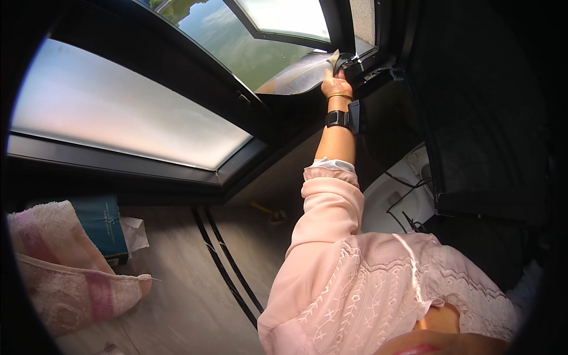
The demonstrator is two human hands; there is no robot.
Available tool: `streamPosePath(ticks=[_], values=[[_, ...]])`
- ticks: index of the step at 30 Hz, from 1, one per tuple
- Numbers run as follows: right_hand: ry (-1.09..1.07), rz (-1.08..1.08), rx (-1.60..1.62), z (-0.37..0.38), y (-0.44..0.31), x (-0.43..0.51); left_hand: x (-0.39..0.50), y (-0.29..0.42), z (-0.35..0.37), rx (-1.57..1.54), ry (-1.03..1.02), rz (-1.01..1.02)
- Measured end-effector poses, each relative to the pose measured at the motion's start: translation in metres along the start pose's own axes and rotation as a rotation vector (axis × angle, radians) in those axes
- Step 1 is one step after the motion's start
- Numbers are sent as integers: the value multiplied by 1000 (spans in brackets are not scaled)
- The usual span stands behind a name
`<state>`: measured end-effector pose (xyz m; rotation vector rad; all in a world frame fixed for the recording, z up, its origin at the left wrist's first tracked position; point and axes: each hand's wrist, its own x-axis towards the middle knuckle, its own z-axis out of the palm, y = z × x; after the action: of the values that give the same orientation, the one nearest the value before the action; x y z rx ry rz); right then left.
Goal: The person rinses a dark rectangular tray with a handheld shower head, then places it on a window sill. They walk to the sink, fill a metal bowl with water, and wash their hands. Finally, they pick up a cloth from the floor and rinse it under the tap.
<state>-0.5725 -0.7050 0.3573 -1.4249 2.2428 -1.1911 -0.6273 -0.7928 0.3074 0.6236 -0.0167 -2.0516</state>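
Note:
My left hand (pixel 337 84) reaches far up to the lower corner of an open window, palm side towards me. Its fingers pinch a greyish cloth (pixel 333 61), one corner of which sticks up above the thumb. The cloth is beside the dark window frame (pixel 344 26) and a metal hinge fitting (pixel 350 63); whether it touches them cannot be told. A gold bangle and a dark strapped device (pixel 341 118) are on this wrist. My right hand is out of view.
A frosted pane (pixel 133 106) in a black frame fills the left. Below it lie a pink towel (pixel 66 284) and a teal tissue box (pixel 100 224) with a tissue (pixel 134 233) sticking out. Black cables (pixel 399 202) cross a white ceramic fixture (pixel 381 195) at right.

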Motion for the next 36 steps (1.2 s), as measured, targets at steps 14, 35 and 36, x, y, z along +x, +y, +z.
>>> streamPosePath(ticks=[14,35,36], values=[[-23,-26,49,11,1,-16,-21,-27,-112,238,-41,-356],[174,-680,-832,-384,-93,-207,-127,182,-321,576,260,-330],[199,-690,-862,-371,-101,-203,-133,190,-330,544,273,-321]])
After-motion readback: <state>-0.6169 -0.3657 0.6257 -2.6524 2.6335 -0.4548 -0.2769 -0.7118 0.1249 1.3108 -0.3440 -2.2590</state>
